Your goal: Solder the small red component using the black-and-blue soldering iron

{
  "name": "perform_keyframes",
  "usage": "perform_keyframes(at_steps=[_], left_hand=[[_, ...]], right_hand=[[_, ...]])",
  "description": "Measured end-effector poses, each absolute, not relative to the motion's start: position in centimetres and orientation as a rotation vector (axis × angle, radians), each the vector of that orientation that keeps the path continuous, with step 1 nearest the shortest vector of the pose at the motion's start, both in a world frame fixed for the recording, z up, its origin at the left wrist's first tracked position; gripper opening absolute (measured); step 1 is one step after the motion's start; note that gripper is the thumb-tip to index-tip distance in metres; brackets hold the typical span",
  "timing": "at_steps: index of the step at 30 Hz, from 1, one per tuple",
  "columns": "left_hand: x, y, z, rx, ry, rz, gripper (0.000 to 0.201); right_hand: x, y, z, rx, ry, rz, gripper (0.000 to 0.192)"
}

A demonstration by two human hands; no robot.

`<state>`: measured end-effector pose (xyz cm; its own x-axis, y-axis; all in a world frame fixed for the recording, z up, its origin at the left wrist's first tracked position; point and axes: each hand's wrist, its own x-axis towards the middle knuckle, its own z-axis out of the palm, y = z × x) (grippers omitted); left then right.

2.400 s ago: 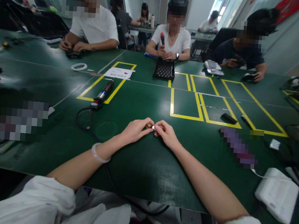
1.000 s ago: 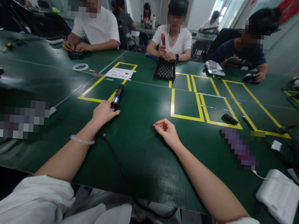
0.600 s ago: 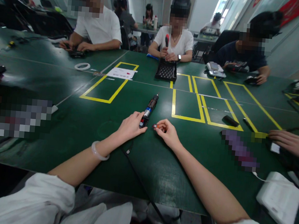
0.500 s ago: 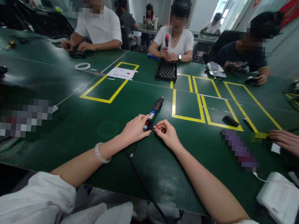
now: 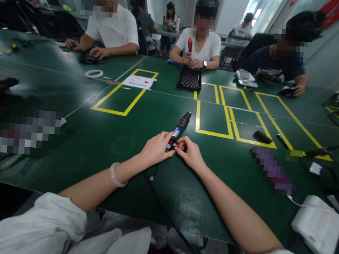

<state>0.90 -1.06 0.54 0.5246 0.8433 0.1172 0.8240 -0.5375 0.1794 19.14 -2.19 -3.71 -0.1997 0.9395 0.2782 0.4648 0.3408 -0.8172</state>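
In the head view, an electric screwdriver [image 5: 183, 122] lies at a slant on the green table, its black nose pointing away from me. Its casing looks opened, showing a blue and silver motor [image 5: 176, 132] and small red parts at the near end. My left hand [image 5: 157, 147] wraps round that near end from the left. From the right, my right hand [image 5: 191, 152] has thumb and forefinger pinched on a small orange-red part [image 5: 175, 145] at the screwdriver's rear. The fingers partly cover that part. A black cord [image 5: 162, 205] runs from beneath my left hand over the table's near edge.
Yellow tape rectangles [image 5: 213, 133] mark the green table [image 5: 140, 187]. A white power bank [image 5: 316, 227] and a blurred purple object [image 5: 272, 169] lie at right. Across the table, a person handles a red-handled tool above a black tray [image 5: 189, 79]. Others sit nearby.
The screwdriver and both my hands have shifted slightly right. My right fingers have come closer to the screwdriver's rear. A neighbour's hand at far right has left the view.
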Motion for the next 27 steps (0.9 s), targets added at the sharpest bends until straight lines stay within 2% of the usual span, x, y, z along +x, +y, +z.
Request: perform_keyframes(at_steps=[6,17,27], left_hand=[[0.9,-1.1,0.4,2.639,1.489,0.297,0.063],[1.1,-0.4,0.7,2.709,1.593,0.230,0.061],[-4.8,5.2,0.3,2.548,1.934,0.197,0.065]], right_hand=[[19.2,-2.5,-3.4,-1.198,-1.827,0.771,0.004],[19.4,-2.5,-3.5,-1.184,-1.805,0.747,0.014],[19.7,-2.5,-3.5,-1.196,-1.820,0.734,0.010]])
